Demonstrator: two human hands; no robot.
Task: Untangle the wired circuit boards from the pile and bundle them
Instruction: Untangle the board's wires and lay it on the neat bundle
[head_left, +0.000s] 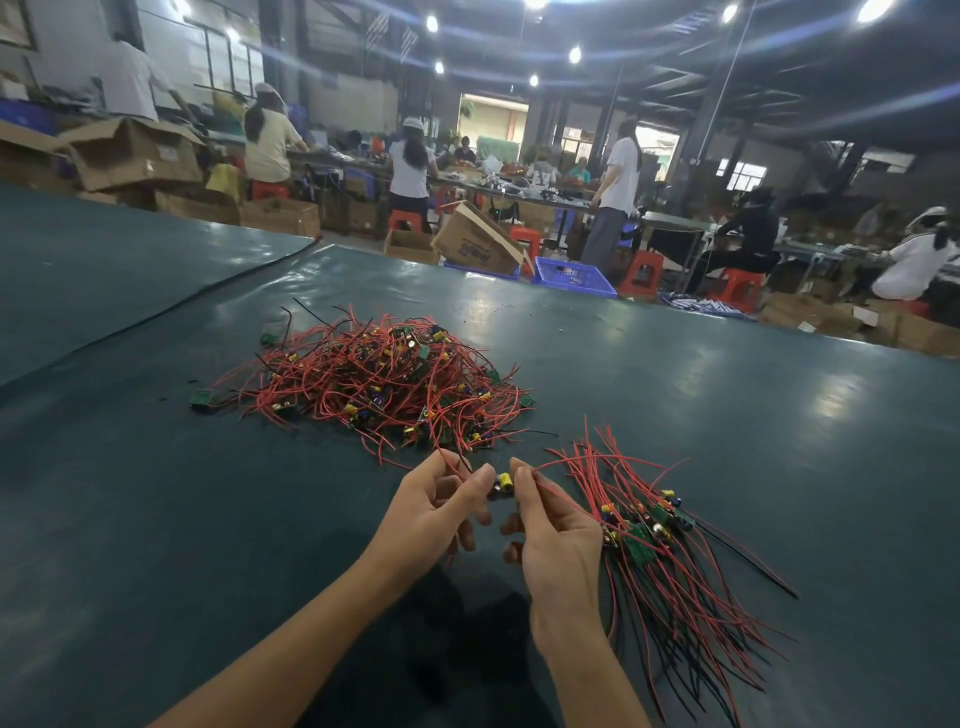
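Two hands over the green bench (675, 374), a wired circuit board (503, 483) between them. Left hand (441, 512) pinching a red wire (451, 461) running up to the tangled pile (384, 379); right hand (556, 525) pinching a second red wire (566, 459), just beside the sorted bundle (660, 530) at right.

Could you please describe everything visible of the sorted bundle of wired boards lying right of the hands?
The bundle is a loose sheaf of small green circuit boards with yellow and dark components, clustered mid-length, thin red and black wires fanning toward both ends. It lies flat on the dark green table, apart from the tangled pile. The right hand sits just beside its left edge.
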